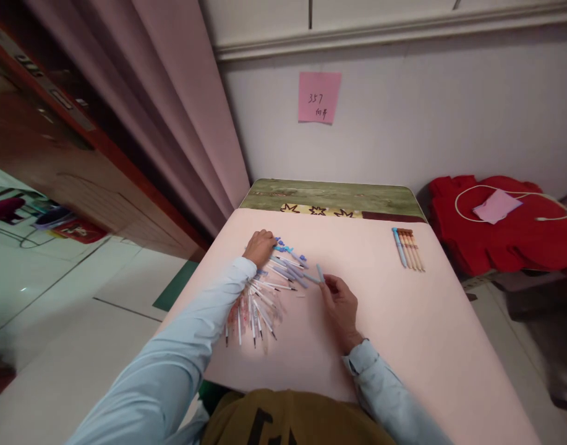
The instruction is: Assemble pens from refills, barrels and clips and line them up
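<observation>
Refills (264, 320) left on table (413, 346), pens (408, 250) right, wall (385, 123) behind

A single view looks out from the person's head, facing forward and down over the table (404, 327), which spreads across the lower centre. The shirt (292, 417) at the bottom edge is nearest the lens. The left hand (260, 248) and right hand (341, 301) sit farther out, mid-frame; the wall (380, 136) rises beyond, upper centre to right.
</observation>
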The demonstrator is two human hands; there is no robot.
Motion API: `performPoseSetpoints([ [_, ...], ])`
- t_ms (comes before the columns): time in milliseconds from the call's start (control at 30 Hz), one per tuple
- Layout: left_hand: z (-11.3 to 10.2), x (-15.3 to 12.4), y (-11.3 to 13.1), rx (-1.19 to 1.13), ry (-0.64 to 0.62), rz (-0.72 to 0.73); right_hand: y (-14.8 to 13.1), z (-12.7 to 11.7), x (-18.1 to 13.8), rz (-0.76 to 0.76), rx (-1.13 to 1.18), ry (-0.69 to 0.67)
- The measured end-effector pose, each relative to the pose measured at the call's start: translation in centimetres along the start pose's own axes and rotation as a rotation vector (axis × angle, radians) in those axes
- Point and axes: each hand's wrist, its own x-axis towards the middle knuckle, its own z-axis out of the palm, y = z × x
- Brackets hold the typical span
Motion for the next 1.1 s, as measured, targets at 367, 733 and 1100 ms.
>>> performPoseSetpoints([
  [367, -3.3, -3.6, 4.6, -0.566, 0.082, -0.225, -0.2, 0.0, 0.1, -0.016, -0.001, 0.003],
  [733, -1.5, -7.5, 12.9, -2.133, -0.126, -0.95, -1.2, -0.4, -0.6, -0.034, 0.04, -0.122],
  [1100, -0.4, -7.0, 13.8, -2.168, -0.094, -0.986, -1.2, -0.6, -0.2, -0.027, 0.018, -0.093],
])
